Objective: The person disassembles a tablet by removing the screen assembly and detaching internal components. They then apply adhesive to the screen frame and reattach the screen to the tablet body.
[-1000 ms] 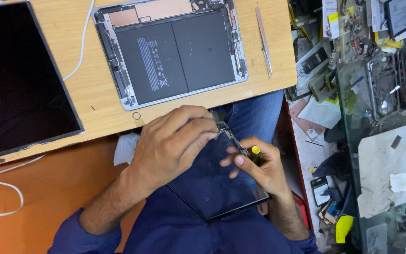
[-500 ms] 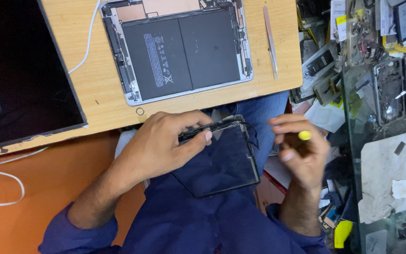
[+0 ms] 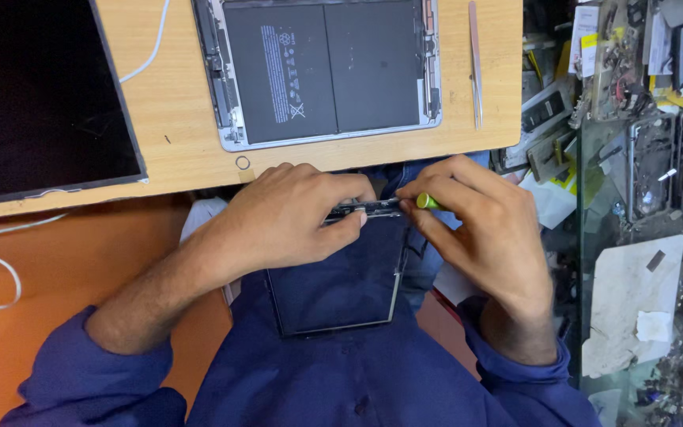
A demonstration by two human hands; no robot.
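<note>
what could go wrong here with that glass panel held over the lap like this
The glass panel rests on the lap, off the desk, gripped only at its top edge by the left hand; it may slip or flex and crack. The right hand presses a green-tipped tool at that edge near the left fingers; a slip might jab them.

Bare desk [image 3: 183, 119] lies between the dark screen [image 3: 33, 95] at far left and the opened tablet [image 3: 326, 71]. Right of the tablet, tweezers [image 3: 476, 63] lie, then dense clutter [image 3: 634, 158] blocks the right side.
</note>
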